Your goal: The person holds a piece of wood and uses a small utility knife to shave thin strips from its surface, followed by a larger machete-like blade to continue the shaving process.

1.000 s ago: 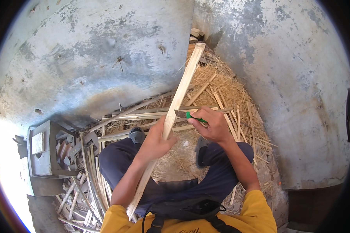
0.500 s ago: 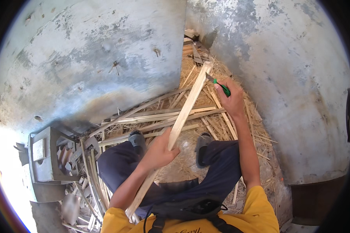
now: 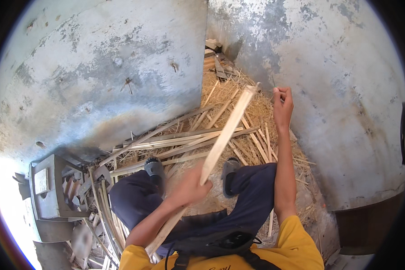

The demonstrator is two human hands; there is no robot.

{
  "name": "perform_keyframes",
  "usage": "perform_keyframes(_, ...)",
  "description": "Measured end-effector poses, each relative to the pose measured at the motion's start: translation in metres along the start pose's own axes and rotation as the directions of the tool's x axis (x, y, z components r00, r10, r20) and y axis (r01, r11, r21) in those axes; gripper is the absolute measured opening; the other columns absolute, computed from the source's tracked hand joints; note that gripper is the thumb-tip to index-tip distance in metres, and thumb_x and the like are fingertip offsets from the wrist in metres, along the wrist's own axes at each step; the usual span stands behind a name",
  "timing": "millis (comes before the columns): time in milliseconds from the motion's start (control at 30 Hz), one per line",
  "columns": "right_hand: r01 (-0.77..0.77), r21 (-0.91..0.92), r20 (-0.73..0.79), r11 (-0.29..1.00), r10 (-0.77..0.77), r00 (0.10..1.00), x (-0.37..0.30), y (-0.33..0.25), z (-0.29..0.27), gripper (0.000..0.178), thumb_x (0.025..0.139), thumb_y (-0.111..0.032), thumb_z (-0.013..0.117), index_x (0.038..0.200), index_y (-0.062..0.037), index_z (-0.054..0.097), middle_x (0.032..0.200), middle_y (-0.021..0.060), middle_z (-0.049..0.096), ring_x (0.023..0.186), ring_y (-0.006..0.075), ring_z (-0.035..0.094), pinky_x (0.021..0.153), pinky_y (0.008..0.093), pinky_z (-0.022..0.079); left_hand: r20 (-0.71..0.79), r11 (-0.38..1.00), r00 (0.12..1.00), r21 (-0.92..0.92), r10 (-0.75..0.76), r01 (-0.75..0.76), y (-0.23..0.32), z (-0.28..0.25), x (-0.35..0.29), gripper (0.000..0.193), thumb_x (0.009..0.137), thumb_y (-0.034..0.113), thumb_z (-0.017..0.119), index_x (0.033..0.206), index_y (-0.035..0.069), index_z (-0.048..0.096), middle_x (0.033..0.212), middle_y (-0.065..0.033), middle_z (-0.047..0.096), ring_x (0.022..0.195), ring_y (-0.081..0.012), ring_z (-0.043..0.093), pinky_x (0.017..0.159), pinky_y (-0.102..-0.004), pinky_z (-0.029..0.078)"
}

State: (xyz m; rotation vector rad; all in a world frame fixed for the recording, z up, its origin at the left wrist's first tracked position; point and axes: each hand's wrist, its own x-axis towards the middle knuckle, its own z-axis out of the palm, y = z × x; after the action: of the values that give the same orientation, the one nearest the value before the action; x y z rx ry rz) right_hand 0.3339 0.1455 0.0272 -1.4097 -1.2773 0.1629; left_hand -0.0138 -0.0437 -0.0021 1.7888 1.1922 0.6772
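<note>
They wear a yellow shirt point(image 3: 297, 245), navy trousers point(image 3: 253, 195) and grey footwear point(image 3: 230, 172).
Below the black pack point(image 3: 229, 239), broad straps point(image 3: 181, 261) and dark lettering point(image 3: 219, 267); left of it, a thin cord point(image 3: 167, 256); beyond it, the footwear, possibly clogs.

The right hand point(image 3: 283, 108), earlier set at the middle of the wooden strip point(image 3: 229, 130) and then near its upper end, has been lifted away and is now held apart, to the right of that end. The green-handled knife is now hidden from view. The strip's upper end has been swung rightward; a small curl point(image 3: 258, 84) can now be seen there.
</note>
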Motion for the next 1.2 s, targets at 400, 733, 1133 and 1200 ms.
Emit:
perform_keyframes(400, 0.252, 0.363, 0.416, 0.897, -0.398, 0.818, -0.106, -0.065, 0.036, 0.019, 0.102, -0.020, 0.076, 0.109, -0.0053, 0.065, 0.085, 0.0024, 0.066, 0.066, 0.0104, 0.057, 0.058, 0.0289, 0.045, -0.348, 0.992, 0.937, 0.107, -0.018, 0.059, -0.009, -0.020, 0.019, 0.058, 0.099, 0.045, 0.077, 0.114, -0.005, 0.052, 0.078, -0.0272, 0.069, 0.076, -0.0482, 0.073, 0.067, -0.0533, 0.055)
perform_keyframes(733, 0.502, 0.366, 0.548, 0.784, -0.617, 0.564, -0.145, -0.079, 0.045, 0.019, 0.090, -0.014, 0.084, 0.105, -0.0062, 0.074, 0.087, 0.0083, 0.070, 0.069, 0.0260, 0.070, 0.059, 0.0379, 0.054, -0.336, 0.996, 0.942, 0.078, -0.012, 0.040, -0.003, -0.033, 0.018, 0.064, 0.092, 0.047, 0.086, 0.115, -0.004, 0.053, 0.085, -0.0239, 0.070, 0.079, -0.0391, 0.072, 0.071, -0.0467, 0.055)
perform_keyframes(1133, 0.479, 0.397, 0.528, 0.783, -0.622, 0.578, -0.149, -0.082, 0.049, 0.017, 0.090, -0.015, 0.083, 0.104, -0.0072, 0.077, 0.085, 0.0062, 0.069, 0.067, 0.0256, 0.069, 0.058, 0.0385, 0.053, -0.338, 0.999, 0.940, -0.025, -0.051, 0.046, -0.004, -0.034, 0.020, 0.063, 0.097, 0.046, 0.081, 0.122, -0.007, 0.056, 0.091, -0.0276, 0.073, 0.089, -0.0457, 0.075, 0.076, -0.0506, 0.056)
perform_keyframes(1200, 0.479, 0.393, 0.522, 0.785, -0.619, 0.586, -0.149, -0.082, 0.049, 0.017, 0.090, -0.014, 0.084, 0.103, -0.0071, 0.077, 0.084, 0.0058, 0.068, 0.065, 0.0245, 0.069, 0.056, 0.0379, 0.053, -0.328, 0.998, 0.943, -0.055, -0.049, 0.032, -0.004, -0.035, 0.020, 0.061, 0.099, 0.045, 0.079, 0.124, -0.006, 0.056, 0.094, -0.0278, 0.074, 0.091, -0.0456, 0.075, 0.078, -0.0507, 0.056)
